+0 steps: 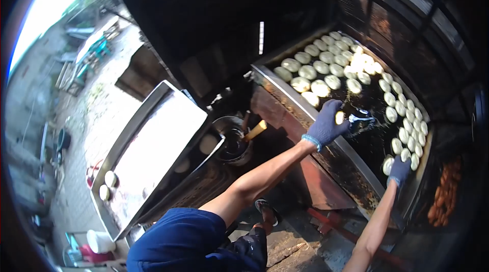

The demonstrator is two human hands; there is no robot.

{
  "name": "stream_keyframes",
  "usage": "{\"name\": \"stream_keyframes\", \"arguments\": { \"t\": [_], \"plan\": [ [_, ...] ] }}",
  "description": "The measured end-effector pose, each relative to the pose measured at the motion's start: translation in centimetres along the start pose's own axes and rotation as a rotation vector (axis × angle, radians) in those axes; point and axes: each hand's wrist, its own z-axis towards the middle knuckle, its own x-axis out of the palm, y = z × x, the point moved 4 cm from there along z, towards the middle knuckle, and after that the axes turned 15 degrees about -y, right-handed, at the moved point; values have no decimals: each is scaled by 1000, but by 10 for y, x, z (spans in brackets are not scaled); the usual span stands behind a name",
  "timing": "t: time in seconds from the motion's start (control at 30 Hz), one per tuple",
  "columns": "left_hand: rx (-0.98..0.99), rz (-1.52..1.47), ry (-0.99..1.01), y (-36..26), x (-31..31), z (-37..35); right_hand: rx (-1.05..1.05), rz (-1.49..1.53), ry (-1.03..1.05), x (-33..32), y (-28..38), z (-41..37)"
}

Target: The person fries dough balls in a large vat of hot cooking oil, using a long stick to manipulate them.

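Left grip (328, 121) pinches — seemingly — a pale piece (340, 118).

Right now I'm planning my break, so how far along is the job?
Well along, it seems. Done: pale rounds line the back and right of the pan. In hand: the left hand holds one round; the right hand is among those at right. Probably left: the pan's dark middle, and two rounds on the tray.

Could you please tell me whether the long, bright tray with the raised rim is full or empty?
Nearly empty: two pale round pieces lie near one edge of the tray, and its remaining visible surface looks bare.
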Motion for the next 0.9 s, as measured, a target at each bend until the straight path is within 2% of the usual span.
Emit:
{"name": "stream_keyframes", "arguments": {
  "t": [0.03, 0.07, 0.1, 0.13, 0.17, 0.2, 0.27, 0.3, 0.33, 0.37, 0.4, 0.43, 0.47, 0.5, 0.53, 0.57, 0.6, 0.63, 0.67, 0.7, 0.73, 0.77, 0.8, 0.83, 0.9],
  "plan": [
    [-6, 0, -66, -14, -57, -9, -178, 33, -9, -27, 58, -16],
    [-8, -8, -132, -24, -124, -17, -274, 336, -133, 2, 54, -8],
    [37, 176, -279, -21, -196, -25, -300, 360, -174, -14, 106, -29],
    [60, 364, -415, -18, -270, -48, -472, 438, -194, -17, 145, -46],
    [75, 560, -609, 8, -351, -78, -562, 530, -262, -47, 212, -92],
    [-149, 715, -758, 5, -433, -110, -504, 714, -135, -68, 269, -144],
    [-285, 1145, -1106, 21, -595, -201, -489, 964, 150, -94, 372, -260],
    [-420, 1324, -1256, 9, -666, -247, -516, 1131, 403, -93, 411, -320],
    [-667, 1349, -1431, 1, -723, -296, -545, 1126, 698, -87, 448, -384],
    [-813, 1347, -1569, -3, -772, -341, -577, 1134, 902, -104, 488, -457],
    [-959, 1335, -1695, 3, -815, -386, -719, 1063, 1090, -110, 517, -524],
    [-970, 1224, -1647, 21, -854, -424, -892, 988, 1253, -100, 538, -595],
    [-972, 1111, -1594, 34, -880, -449, -944, 937, 1434, -106, 556, -664],
    [-1087, 929, -1466, 35, -887, -451, -1110, 862, 1595, -109, 574, -730],
    [-1091, 878, -1368, 28, -889, -442, -1294, 725, 1577, -114, 587, -793],
    [-1026, 780, -1406, 49, -900, -455, -1358, 763, 1536, -102, 589, -864],
    [-1077, 645, -1461, 58, -903, -460, -1370, 781, 1558, -110, 595, -913],
    [-972, 403, -1558, 57, -894, -452, -1401, 679, 1561, -115, 599, -955],
    [-1224, 541, -1422, 56, -898, -454, -1232, 499, 1651, -126, 601, -982],
    [-1083, 630, -1436, 37, -887, -437, -1187, 525, 1574, -142, 599, -994],
    [-1033, 648, -1494, 42, -883, -436, -1283, 482, 1491, -155, 594, -1008],
    [-954, 844, -1483, 34, -876, -426, -1242, 482, 1576, -161, 586, -1015],
    [-858, 853, -1415, 35, -869, -417, -1178, 476, 1651, -161, 579, -1015],
    [-716, 717, -1440, 48, -864, -415, -1109, 423, 1776, -158, 572, -1008],
    [-702, 685, -1244, 35, -835, -370, -1009, 529, 1579, -160, 566, -960]
  ]
}}
